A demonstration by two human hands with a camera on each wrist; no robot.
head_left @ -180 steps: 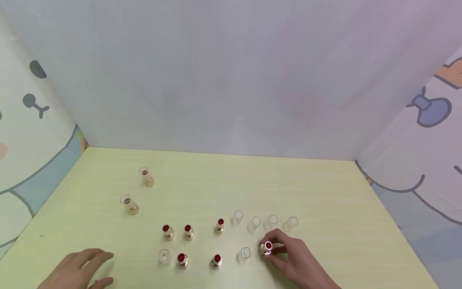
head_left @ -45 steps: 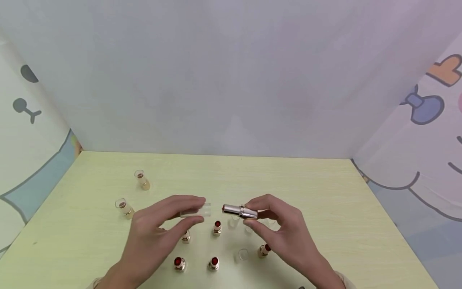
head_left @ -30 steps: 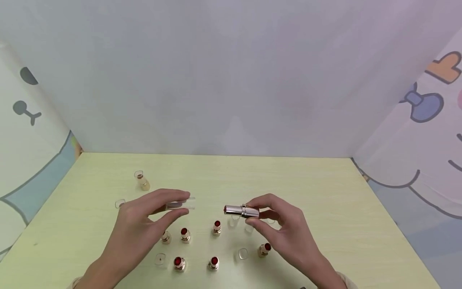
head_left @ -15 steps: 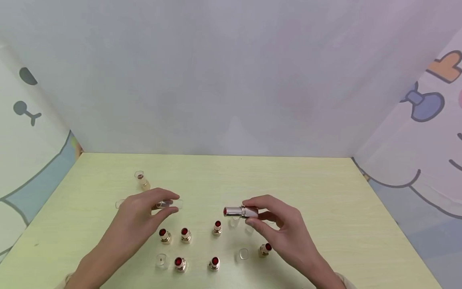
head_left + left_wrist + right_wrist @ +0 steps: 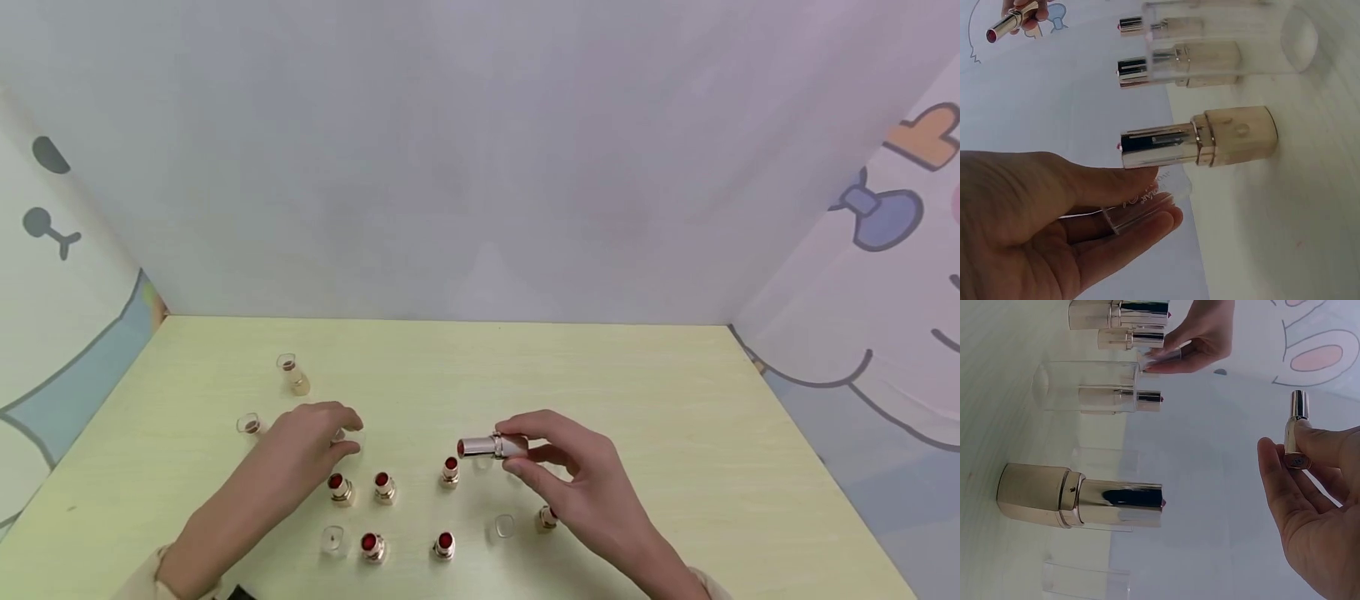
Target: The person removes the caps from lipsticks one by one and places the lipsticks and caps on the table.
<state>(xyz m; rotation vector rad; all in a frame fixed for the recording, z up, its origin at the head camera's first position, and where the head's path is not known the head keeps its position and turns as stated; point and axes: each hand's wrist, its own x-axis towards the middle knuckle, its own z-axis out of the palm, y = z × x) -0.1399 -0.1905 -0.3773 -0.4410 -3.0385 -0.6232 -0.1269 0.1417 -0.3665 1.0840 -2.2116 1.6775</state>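
Observation:
My right hand (image 5: 573,467) pinches an uncapped lipstick (image 5: 480,447) in a shiny gold case above the table. It lies sideways, red tip to the left. My left hand (image 5: 303,442) holds a clear lipstick cap (image 5: 1147,203) between thumb and fingers. In the left wrist view the cap's closed end points toward the table; whether it touches is unclear. Near that hand stand two uncapped lipsticks, one (image 5: 341,490) just in front and another (image 5: 385,488) to its right. A further lipstick (image 5: 547,518) stands under my right hand, partly hidden.
Two capped lipsticks (image 5: 294,375) (image 5: 250,425) stand at the left; the nearer is partly hidden. More uncapped lipsticks (image 5: 450,472) (image 5: 372,547) (image 5: 444,546) and clear caps (image 5: 334,540) (image 5: 504,527) stand in front. A pale curtain (image 5: 465,167) rises behind the table.
My left hand, without a cap 6 s ago, has carried this one left and down from beside the lipstick, turning it from sideways. My right hand keeps the lipstick nearly still.

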